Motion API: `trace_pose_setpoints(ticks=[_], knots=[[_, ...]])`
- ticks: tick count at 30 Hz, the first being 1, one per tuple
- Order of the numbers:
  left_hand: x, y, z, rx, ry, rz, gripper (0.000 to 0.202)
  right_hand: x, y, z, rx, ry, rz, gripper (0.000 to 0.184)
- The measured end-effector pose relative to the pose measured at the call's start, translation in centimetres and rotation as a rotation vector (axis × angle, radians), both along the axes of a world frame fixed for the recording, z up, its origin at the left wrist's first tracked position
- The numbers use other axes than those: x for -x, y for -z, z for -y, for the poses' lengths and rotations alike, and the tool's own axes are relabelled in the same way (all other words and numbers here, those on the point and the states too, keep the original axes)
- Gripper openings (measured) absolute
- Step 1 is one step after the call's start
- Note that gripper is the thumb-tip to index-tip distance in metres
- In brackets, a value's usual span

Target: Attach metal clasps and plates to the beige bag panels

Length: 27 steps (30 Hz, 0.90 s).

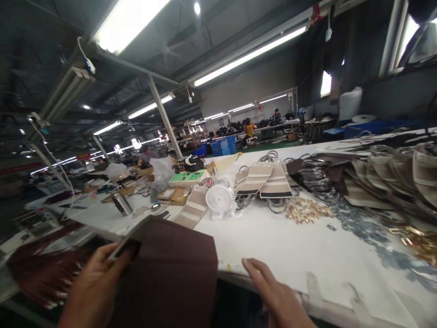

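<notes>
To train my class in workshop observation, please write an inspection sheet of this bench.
Surface: white-covered work table, grey-smudged at right.
Job's things: brown fabric panel; striped beige-and-brown bag panels; metal rings; gold rivets.
Clutter: white desk fan, steel cup, plastic bag.
Hands: left hand grips the panel; right hand open by the table edge.
Cables: white cord hanging at far left.
Surroundings: co-worker at a distant table, blue crates, fluorescent lights.
</notes>
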State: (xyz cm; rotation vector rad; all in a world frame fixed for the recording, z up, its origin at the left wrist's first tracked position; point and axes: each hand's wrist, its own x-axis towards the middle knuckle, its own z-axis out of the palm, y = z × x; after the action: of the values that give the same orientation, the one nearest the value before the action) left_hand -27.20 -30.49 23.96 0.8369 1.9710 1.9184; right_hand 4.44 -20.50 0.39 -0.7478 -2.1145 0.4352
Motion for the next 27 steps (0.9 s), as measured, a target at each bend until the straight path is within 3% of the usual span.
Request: trace_pose_setpoints(ticks=[3,6,10,13,17,22,25,27], knots=[[-4.9,2.1,-1.1,0.029,0.156,0.017,0.065,0.6,1.8,4.1,-0.122,-0.051,0.064,0.124],[-8.2,3.9,-3.4,0.028,0.303,0.121,0.059,-2.2,1.8,5.9,-0.059,0.088,0.04,0.12],[-11.4,5.5,-6.5,0.047,0.479,0.258,0.054,-6.4,0.5,4.6,-0.087,0.32,0.033,0.091],[-13.3,6.4,-8.3,0.087,0.555,0.301,0.05,-8.7,0.7,3.1,-0.092,0.437,0.051,0.084],[-15.7,7.8,-9.4,0.122,0.631,0.306,0.048,-10.7,1.1,2.8,-0.117,0.508,-0.032,0.086],[-18.1,9.2,-10.0,0.183,0.658,0.356,0.056,-12.6,-0.7,3.1,-0.21,0.494,-0.116,0.075],[-17.7,9.8,-10.5,0.23,0.647,0.29,0.057,-13.5,-2.5,3.3,-0.161,0.469,-0.152,0.058],[-16.3,10.3,-10.8,0.291,0.672,0.201,0.054,-14.1,-3.8,3.5,-0.048,0.422,-0.227,0.042]])
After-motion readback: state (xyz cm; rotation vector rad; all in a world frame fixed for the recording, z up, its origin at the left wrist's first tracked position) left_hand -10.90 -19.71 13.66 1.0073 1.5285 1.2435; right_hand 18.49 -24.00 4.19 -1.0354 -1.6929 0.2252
